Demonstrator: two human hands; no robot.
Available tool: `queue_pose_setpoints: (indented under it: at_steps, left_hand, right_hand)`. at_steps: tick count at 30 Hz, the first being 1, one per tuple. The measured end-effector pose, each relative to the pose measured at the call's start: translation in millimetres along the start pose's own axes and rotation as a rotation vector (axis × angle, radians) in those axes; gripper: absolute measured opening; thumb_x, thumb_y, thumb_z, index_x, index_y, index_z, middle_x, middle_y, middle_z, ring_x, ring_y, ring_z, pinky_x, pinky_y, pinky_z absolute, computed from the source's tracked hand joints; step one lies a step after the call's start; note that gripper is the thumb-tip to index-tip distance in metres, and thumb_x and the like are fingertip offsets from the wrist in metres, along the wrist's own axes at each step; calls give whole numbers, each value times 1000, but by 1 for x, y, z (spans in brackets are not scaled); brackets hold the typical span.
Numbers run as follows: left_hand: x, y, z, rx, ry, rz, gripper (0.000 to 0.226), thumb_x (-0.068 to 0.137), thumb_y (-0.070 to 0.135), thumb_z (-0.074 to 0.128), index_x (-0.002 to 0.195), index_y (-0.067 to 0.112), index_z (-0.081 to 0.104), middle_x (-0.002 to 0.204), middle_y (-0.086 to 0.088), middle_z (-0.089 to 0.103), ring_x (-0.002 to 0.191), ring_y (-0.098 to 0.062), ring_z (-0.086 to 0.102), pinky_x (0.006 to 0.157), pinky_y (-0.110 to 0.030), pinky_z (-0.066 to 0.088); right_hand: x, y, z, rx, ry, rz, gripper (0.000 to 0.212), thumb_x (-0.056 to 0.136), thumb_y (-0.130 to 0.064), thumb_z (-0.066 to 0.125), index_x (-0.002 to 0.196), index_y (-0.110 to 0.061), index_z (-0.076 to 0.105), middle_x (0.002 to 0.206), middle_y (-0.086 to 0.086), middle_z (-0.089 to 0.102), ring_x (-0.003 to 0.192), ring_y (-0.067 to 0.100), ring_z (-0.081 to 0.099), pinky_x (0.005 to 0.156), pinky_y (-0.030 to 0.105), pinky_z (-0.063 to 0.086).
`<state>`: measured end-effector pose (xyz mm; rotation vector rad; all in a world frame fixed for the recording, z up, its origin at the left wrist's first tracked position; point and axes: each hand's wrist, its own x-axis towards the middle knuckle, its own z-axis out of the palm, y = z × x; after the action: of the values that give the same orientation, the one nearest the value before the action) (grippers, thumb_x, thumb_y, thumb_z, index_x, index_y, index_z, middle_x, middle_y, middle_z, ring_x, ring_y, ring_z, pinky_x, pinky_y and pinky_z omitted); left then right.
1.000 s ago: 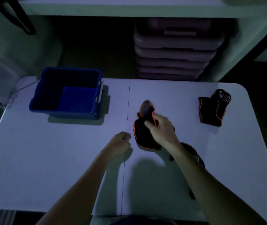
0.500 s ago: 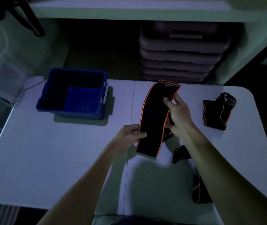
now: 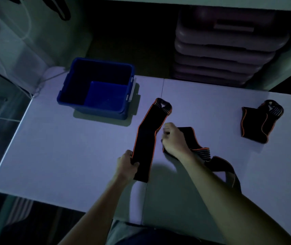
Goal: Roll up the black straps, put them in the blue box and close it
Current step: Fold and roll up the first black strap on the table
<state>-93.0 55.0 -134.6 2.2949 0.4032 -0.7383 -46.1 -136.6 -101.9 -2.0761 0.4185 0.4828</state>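
Two hands on a black strap laid long across a pale desk, in dim light.

The left hand (image 3: 127,162) pinches the near end of the flat strap (image 3: 149,138) – its grip closed on the orange-trimmed edge – while the strap's ribbed far end lies on the desk (image 3: 61,147), pointing toward the blue box (image 3: 98,87). The right hand (image 3: 174,139) is curled, fingers drawn in beside the strap's right edge and over a second strap (image 3: 212,156) trailing under the forearm; whether that grip holds anything I cannot tell. A folded strap (image 3: 258,122) lies well apart at the desk's right. The box stands open at far left, no lid in sight.
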Motion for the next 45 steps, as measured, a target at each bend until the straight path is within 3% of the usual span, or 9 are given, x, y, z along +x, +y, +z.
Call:
queue_pose_setpoints:
  at_steps: [4,10,16,25,31,34,36,40,45]
  left_hand:
    - [1,1,3,84,67,101,34,76,0,59,110,6,54,98,-17,66,92,-38,63,72,-39,51]
    - [-8,0,5,152,56,164,58,77,3,65,124,22,37,108,-9,66,93,-34,67,67,-42,56]
    - [-7,4,6,252,8,225,59,81,18,73,136,18,50,119,-6,55,103,-30,63,86,-46,55]
    - [-10,3,17,297,-74,442,52,77,-5,56,126,11,63,99,-8,59,88,-31,62,74,-44,53]
    - [-6,1,7,490,-32,530,57,78,0,63,130,22,57,131,-1,45,116,-25,45,79,-41,55]
    - [-9,11,11,463,29,569,57,72,7,60,127,21,53,141,-2,37,124,-29,40,83,-43,54]
    - [-11,18,19,485,39,543,62,77,21,64,136,23,46,153,-1,26,135,-29,31,95,-45,50]
    - [-15,24,38,681,-78,494,87,85,42,68,155,31,18,166,-2,0,149,-32,8,111,-50,33]
    - [-18,22,37,748,-110,534,93,82,37,72,155,31,15,166,-3,-2,150,-32,5,113,-50,29]
  right_hand:
    - [-18,24,28,-442,-235,-241,47,96,-11,53,142,-13,47,152,14,35,135,32,43,109,38,39]
    - [-23,43,33,-898,-91,-378,71,90,-18,56,154,-25,26,162,16,14,140,38,27,112,44,27]
    - [-20,44,18,-912,-67,-362,68,89,-18,53,152,-30,31,157,18,24,142,37,25,114,45,24]
    - [-18,51,1,-847,-169,-335,59,96,-27,51,151,-30,31,160,11,20,146,30,19,118,41,22]
    - [-27,42,-8,-879,-167,-395,54,94,-28,52,147,-22,41,154,13,30,144,31,24,115,41,27]
    - [-30,39,-23,-874,-4,-505,52,88,-23,56,139,-15,50,143,15,45,134,34,39,110,44,34]
    - [-32,40,-42,-893,88,-462,53,85,-26,58,136,-13,50,141,14,46,132,34,39,109,45,35]
    - [-34,49,-80,-988,-30,-65,70,79,-43,64,136,-11,39,134,14,45,123,34,42,97,44,41]
    - [-37,56,-99,-768,-56,60,32,84,-27,62,114,-20,60,104,7,65,91,28,62,71,33,44]
